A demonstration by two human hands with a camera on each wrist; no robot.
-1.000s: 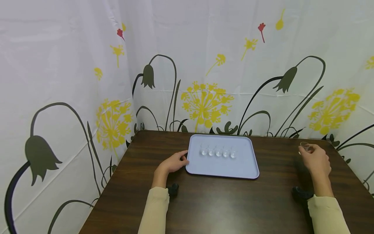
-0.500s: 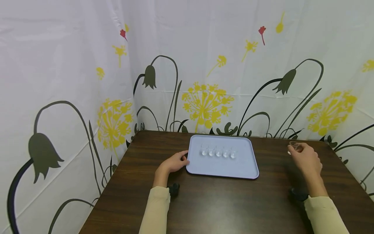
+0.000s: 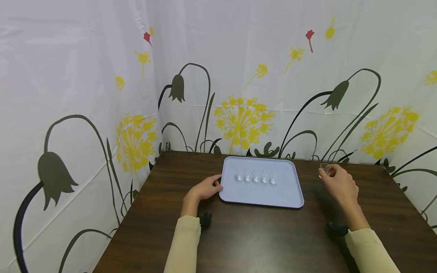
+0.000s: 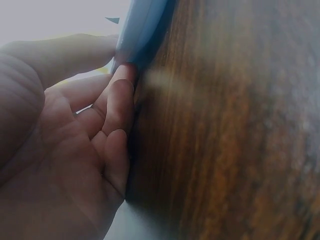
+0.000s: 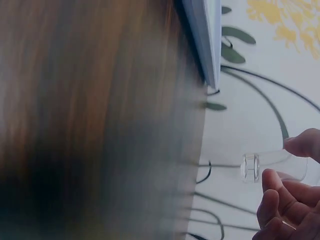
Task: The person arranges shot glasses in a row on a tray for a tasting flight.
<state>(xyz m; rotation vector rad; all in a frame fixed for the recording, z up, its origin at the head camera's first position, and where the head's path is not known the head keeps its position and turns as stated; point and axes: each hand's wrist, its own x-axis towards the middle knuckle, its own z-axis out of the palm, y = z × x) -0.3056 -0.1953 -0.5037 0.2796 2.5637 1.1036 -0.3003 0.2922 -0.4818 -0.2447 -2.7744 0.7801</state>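
A light blue tray [image 3: 263, 196] lies on the dark wooden table, and several small clear shot glasses [image 3: 257, 177] stand on it in a row. My left hand [image 3: 204, 189] grips the tray's left edge; the left wrist view has the thumb [image 4: 80, 52] on the rim and curled fingers [image 4: 120, 102] against its underside. Right of the tray, above the table, my right hand [image 3: 342, 185] pinches another clear shot glass [image 5: 251, 167] between thumb and fingers. Its thick base shows in the right wrist view.
The wooden table [image 3: 259, 239] reaches back to a white curtain [image 3: 290, 22] printed with flowers. A black strap device [image 3: 337, 229] sits at the right wrist, and another dark wrist device [image 3: 205, 220] at the left.
My right hand has moved left toward the tray, carrying the shot glass. The left hand stays at the tray's left edge, and the row of glasses has not moved on the tray.
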